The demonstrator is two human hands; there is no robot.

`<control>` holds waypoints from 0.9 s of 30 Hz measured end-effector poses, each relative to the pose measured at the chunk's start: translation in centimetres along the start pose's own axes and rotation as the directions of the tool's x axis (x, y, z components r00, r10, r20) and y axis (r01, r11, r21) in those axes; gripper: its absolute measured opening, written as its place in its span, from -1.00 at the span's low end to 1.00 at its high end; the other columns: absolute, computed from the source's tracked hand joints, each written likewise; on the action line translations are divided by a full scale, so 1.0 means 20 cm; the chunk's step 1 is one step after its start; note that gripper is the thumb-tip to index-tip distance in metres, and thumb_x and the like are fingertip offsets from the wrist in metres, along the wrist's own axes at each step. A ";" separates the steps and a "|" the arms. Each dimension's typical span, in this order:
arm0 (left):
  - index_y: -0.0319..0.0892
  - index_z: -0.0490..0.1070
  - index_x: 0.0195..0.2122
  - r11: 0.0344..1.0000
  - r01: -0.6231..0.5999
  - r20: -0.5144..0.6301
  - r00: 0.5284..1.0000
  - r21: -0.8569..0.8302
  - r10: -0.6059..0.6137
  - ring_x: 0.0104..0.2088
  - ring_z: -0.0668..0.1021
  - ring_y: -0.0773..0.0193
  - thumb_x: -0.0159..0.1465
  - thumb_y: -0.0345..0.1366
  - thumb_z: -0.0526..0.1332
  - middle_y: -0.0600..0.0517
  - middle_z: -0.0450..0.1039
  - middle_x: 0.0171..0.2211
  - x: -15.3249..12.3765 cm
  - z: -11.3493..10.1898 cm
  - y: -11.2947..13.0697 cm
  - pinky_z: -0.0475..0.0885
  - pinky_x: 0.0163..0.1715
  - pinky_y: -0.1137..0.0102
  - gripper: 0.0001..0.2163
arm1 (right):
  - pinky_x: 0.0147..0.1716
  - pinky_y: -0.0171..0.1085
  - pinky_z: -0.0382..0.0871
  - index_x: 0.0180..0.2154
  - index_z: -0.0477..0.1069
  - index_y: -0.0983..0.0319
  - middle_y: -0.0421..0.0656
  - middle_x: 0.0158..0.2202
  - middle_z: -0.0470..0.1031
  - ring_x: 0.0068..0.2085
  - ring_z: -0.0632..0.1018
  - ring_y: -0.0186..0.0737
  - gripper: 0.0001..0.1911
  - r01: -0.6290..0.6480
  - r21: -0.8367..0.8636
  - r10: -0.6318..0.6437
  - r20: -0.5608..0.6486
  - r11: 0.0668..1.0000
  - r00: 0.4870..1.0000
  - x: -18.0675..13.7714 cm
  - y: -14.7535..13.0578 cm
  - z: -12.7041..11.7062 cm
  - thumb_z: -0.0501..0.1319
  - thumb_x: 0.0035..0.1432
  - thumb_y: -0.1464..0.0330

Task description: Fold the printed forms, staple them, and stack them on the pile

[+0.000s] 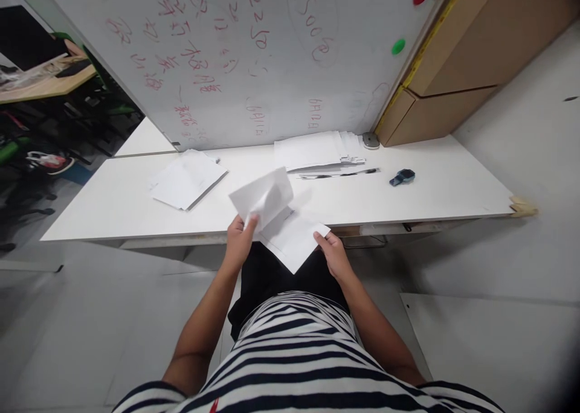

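- Grip: closed at both sides — left hand [242,235] on raised paper [260,197], right hand [333,253] on corner of lower paper [294,239].
- Position: over front edge of table [457,195]; one folded sheet or two, cannot tell.
- Progress, as judged: mid-handling — neither part released.
- Beyond: loose sheets [188,180] to left, paper stack [310,150] by whiteboard [272,81].

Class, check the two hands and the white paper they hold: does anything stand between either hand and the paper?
Nothing visible does: the left hand directly holds the raised paper, and the right hand pinches a corner of the lower paper.
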State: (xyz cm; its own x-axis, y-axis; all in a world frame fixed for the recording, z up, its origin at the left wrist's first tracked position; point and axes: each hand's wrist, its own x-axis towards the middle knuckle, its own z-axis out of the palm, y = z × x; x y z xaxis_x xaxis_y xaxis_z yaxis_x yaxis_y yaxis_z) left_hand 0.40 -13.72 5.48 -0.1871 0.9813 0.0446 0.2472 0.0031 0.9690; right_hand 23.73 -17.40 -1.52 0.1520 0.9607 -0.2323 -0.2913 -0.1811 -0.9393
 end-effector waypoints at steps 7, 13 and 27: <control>-0.12 0.31 0.12 0.883 -0.358 0.463 0.865 0.303 0.192 0.14 0.40 0.05 0.29 -0.04 0.13 -0.12 0.39 0.10 -0.06 -0.01 0.01 0.27 0.13 0.14 -0.57 | -0.27 -0.19 0.44 -0.11 0.42 0.16 -0.10 -0.21 0.59 -0.24 0.58 -0.12 -0.47 -0.218 0.181 0.208 0.071 0.959 0.976 -0.04 0.04 -0.03 0.22 0.04 -0.09; -0.06 0.17 0.24 0.636 -0.651 0.757 0.635 0.414 0.157 0.23 0.28 0.00 0.21 0.03 0.22 -0.11 0.25 0.22 -0.12 0.06 -0.03 0.17 0.19 0.08 -0.39 | -0.31 -0.16 0.46 0.02 0.32 0.10 -0.11 -0.19 0.59 -0.28 0.59 -0.12 -0.36 -0.240 0.197 0.217 0.132 0.951 0.967 -0.08 0.05 0.01 0.19 0.03 -0.14; -0.10 -0.17 0.36 0.854 -0.281 0.350 0.928 0.438 0.125 0.32 0.13 0.01 0.27 -0.01 0.15 -0.21 0.01 0.33 -0.08 -0.02 -0.12 0.10 0.24 0.05 -0.27 | -0.08 -0.08 0.38 -0.04 0.45 0.17 -0.09 -0.16 0.60 -0.17 0.57 -0.05 -0.56 0.038 -0.159 -0.018 0.127 0.987 0.992 -0.04 -0.06 -0.08 0.30 0.06 0.13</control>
State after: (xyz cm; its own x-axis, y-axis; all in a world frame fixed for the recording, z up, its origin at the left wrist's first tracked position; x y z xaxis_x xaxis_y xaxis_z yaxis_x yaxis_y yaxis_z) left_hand -0.31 -15.46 3.16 0.1900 0.9787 0.0778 0.6801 -0.1884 0.7085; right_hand 25.53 -18.40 -0.63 0.0357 0.9827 -0.1818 -0.1314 -0.1757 -0.9756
